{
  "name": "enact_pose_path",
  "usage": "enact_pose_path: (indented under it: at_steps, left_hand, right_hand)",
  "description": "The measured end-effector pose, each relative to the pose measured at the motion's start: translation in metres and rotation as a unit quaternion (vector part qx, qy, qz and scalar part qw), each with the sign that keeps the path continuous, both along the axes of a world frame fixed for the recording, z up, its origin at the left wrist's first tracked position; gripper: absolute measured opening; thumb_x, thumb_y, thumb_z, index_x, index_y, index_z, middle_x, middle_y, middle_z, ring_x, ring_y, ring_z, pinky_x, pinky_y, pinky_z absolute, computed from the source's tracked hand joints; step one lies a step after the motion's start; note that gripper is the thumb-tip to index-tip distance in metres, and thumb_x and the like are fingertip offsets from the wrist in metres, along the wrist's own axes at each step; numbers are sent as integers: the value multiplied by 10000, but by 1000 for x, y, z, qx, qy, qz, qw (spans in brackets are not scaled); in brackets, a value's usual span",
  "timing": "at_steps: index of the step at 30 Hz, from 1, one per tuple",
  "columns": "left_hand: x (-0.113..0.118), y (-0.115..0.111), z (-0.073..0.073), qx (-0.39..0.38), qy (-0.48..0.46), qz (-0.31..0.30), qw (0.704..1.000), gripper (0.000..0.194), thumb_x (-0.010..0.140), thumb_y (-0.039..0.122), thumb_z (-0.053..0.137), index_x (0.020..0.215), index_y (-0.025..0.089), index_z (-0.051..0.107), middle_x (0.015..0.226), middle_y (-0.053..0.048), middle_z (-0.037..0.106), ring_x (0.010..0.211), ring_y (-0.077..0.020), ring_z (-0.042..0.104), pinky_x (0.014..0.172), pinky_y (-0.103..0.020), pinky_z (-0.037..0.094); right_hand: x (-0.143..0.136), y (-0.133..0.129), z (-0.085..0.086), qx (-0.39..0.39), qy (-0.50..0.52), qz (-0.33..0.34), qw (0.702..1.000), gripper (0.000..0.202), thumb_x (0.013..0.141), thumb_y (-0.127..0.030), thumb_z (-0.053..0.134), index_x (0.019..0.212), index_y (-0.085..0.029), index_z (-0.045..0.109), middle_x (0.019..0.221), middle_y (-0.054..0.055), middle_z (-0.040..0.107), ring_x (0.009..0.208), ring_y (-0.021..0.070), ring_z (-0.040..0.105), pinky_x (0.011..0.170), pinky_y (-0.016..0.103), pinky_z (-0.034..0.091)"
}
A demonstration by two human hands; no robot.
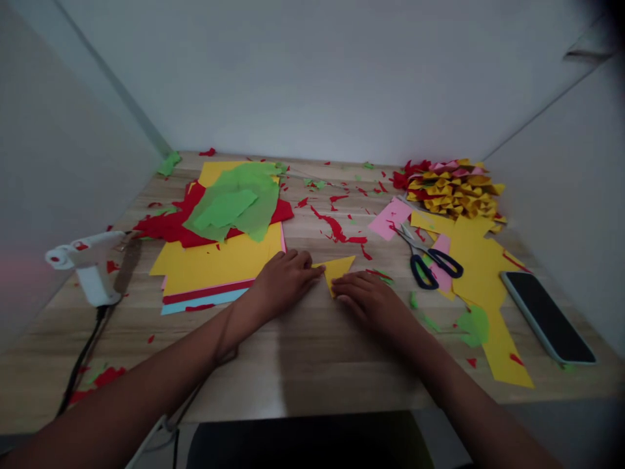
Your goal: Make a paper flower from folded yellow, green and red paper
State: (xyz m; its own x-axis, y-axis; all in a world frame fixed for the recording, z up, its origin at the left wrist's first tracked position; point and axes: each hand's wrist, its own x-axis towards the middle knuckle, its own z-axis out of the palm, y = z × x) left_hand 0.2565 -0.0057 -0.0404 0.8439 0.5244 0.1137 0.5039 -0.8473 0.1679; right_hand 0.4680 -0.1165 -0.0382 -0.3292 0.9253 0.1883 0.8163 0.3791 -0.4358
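Note:
A small folded yellow paper triangle (338, 267) lies on the wooden table in front of me, between my two hands. My left hand (289, 277) is at its left corner, fingers curled together, thumb and fingertips pressing on the paper. From the right, my right hand (366, 296) rests with its fingertips on the lower right part of the triangle, fingers close together and bent. The lower edge of the paper is partly covered by the right fingers.
Stacked coloured sheets (219, 264) with green and red crepe paper (234, 202) lie left. A white glue gun (95, 267) stands far left. Right are scissors (424, 257), yellow scraps (476, 267), a phone (547, 316) and a pile of folded pieces (454, 189). Red bits (336, 228) are scattered behind.

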Motion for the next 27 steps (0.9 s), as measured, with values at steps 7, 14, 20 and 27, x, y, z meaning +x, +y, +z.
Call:
enact_pose_path:
  at_steps: [7, 14, 20, 27]
  left_hand:
    - [12, 16, 11, -111, -53, 30, 992, 137, 882, 247, 612, 879, 186, 735, 1021, -71, 704, 953, -225, 630, 844, -347, 480]
    - [13, 29, 8, -228, -74, 59, 969, 251, 840, 314, 620, 1057, 213, 696, 974, -40, 725, 854, -198, 649, 716, -287, 460]
    - [6, 24, 3, -344, -244, 86, 903, 281, 942, 421, 537, 850, 179, 645, 747, 19, 611, 690, -132, 546, 635, -238, 405]
    - [3, 17, 5, -525, -298, 73, 794, 285, 958, 433, 533, 940, 163, 623, 685, 29, 578, 542, -80, 461, 503, -190, 338]
  right_hand:
    - [0, 35, -1, 53, -58, -140, 987, 252, 904, -264, 661, 1135, -183, 721, 1111, 161, 663, 1071, 335, 578, 936, 496, 491]
    - [-4, 71, 11, -67, -26, -70, 995, 54, 831, -198, 714, 880, -197, 692, 924, 77, 711, 861, 236, 657, 761, 356, 510]
    - [-6, 74, 1, -14, 308, -124, 943, 97, 819, -285, 726, 804, -200, 682, 757, 13, 721, 667, 158, 667, 614, 259, 519]
    - [-14, 54, 4, 24, 340, -68, 938, 181, 841, -141, 640, 881, -257, 774, 857, 9, 793, 757, 166, 744, 654, 245, 571]
